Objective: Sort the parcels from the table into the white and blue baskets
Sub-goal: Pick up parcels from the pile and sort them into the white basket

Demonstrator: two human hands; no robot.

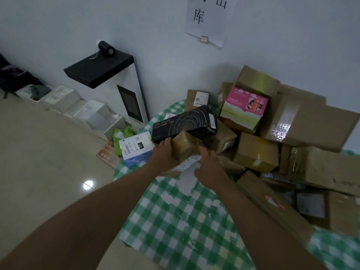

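Two hands at a desk [175, 215] draped in green-and-white checked cloth. The left hand [162, 154] grips one small tape-wrapped brown carton [185, 146], lifted near the desk's far left edge; the right hand [209, 168] hovers just beside it, fingers spread. One glossy black rectangular box [183, 123] and one pink-and-green box [244, 107] sit among a heap of plain cardboard parcels [303, 121] at the right.
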